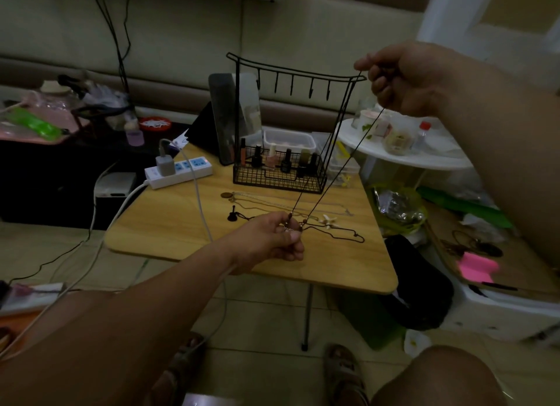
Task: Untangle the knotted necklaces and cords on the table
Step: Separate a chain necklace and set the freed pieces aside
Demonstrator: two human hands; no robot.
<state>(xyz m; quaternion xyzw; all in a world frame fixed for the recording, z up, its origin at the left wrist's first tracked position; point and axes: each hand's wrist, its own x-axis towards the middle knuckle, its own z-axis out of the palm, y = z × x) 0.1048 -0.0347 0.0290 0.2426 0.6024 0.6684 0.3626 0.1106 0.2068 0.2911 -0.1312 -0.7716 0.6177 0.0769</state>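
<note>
A dark cord necklace [339, 169] stretches taut in two strands between my hands, above the wooden table [169, 220]. My right hand [403, 78] pinches its top loop high up, near the black hook stand [294, 75]. My left hand [272, 239] pinches its lower end, where small brown beads and a pendant sit. On the table lie another black cord [342, 234] with a black pendant [232, 214], thin pale chains [272, 204] with a coin-like charm, and a white starfish charm [328, 220].
A black wire basket [278, 178] with nail polish bottles stands under the hook stand. A white power strip [178, 172] with charger and cables sits at the table's left. A white round shelf [403, 154] with jars is on the right; clutter lies on the floor.
</note>
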